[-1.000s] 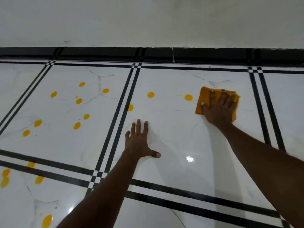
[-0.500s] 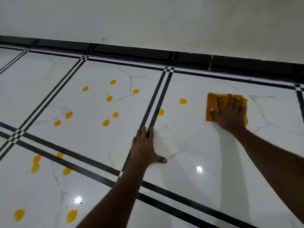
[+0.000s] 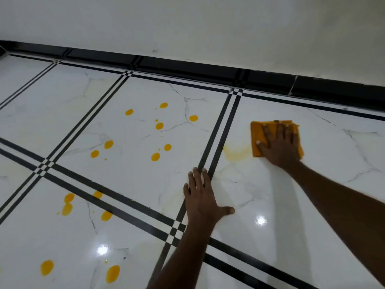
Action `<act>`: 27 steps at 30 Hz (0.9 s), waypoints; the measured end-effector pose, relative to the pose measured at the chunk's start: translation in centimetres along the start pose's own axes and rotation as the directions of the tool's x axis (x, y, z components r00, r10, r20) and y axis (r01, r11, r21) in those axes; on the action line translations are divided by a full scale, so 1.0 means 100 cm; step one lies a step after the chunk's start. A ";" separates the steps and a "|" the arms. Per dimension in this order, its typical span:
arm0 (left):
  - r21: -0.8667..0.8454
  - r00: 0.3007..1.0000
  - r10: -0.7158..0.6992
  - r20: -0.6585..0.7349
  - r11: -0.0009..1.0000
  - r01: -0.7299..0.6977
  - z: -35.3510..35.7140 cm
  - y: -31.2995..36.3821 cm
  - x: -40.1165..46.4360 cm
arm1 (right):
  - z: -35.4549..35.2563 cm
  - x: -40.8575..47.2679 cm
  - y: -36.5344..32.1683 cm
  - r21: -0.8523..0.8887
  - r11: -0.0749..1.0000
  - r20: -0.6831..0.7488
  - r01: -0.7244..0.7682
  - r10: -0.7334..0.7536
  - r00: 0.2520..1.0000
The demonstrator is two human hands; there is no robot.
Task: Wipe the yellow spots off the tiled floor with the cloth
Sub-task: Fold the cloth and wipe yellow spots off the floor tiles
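The tiled floor (image 3: 281, 205) is glossy white marble-look stone with fine grey veins, cut into large squares by paired black stripes that meet in small chequered crossings. Two bright glints of lamp light sit on its polished surface. Along the far edge runs a black skirting (image 3: 187, 65) below a plain white wall (image 3: 187, 21).

The right hand (image 3: 279, 146) lies flat on a folded orange cloth (image 3: 257, 135), fingers straight and spread, pressing it to the floor on the far right tile. The cloth is soft and squarish, its layered edges showing at the far side. Just left of it a pale yellow smear (image 3: 236, 152) streaks the tile, reaching toward the black stripes.

The left hand (image 3: 201, 198) rests palm down on the floor, nearer and to the left, fingers straight, thumb out to the right, its fingertips on the stripes; it holds nothing.

Round and oval yellow spots (image 3: 159, 126) are scattered over the tile left of the stripes, wet and shiny, with tiny droplets among them. More yellow spots lie on the near left tile.
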State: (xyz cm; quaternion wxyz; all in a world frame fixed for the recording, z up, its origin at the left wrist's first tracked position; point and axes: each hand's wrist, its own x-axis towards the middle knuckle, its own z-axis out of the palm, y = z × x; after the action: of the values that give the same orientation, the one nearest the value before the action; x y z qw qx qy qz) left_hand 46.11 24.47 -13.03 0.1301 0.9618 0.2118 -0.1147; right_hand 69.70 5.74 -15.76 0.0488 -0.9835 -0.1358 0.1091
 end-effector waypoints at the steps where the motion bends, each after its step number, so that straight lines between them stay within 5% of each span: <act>1: -0.004 1.000 -0.006 0.004 1.000 0.006 0.002 0.000 -0.002 | 0.000 0.005 -0.025 0.017 1.000 0.001 0.007 -0.007 1.000; 5: -0.032 0.999 0.021 0.040 0.999 -0.020 0.005 -0.011 -0.001 | 0.035 -0.018 -0.120 -0.046 0.934 -0.020 0.353 -0.355 0.935; 8: -0.011 0.995 0.045 0.092 0.999 -0.044 0.003 -0.020 -0.002 | 0.034 -0.047 -0.101 -0.065 0.891 0.025 0.450 -0.449 0.893; 13: 0.041 0.993 0.040 0.115 0.998 -0.045 -0.002 -0.017 -0.001 | 0.020 -0.039 0.014 -0.051 0.991 -0.025 0.121 -0.122 0.992; 16: 0.057 0.993 0.043 0.113 0.997 -0.050 -0.003 -0.015 -0.003 | 0.015 -0.034 0.004 -0.029 0.999 -0.059 0.017 -0.019 0.998; 22: 0.065 0.988 0.083 0.129 0.994 -0.092 0.004 -0.020 -0.007 | 0.043 -0.073 -0.059 -0.040 0.957 -0.027 0.286 -0.287 0.957; 27: 0.079 0.990 0.092 0.108 0.992 -0.101 0.008 -0.023 -0.008 | 0.043 -0.130 0.021 -0.001 0.966 -0.007 0.260 -0.260 0.966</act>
State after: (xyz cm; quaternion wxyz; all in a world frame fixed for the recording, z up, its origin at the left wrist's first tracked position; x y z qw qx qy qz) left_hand 44.26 25.92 -14.01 0.1058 0.9683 0.1529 -0.1671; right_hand 57.01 0.41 -17.56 0.0631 -0.9576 -0.2633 0.0984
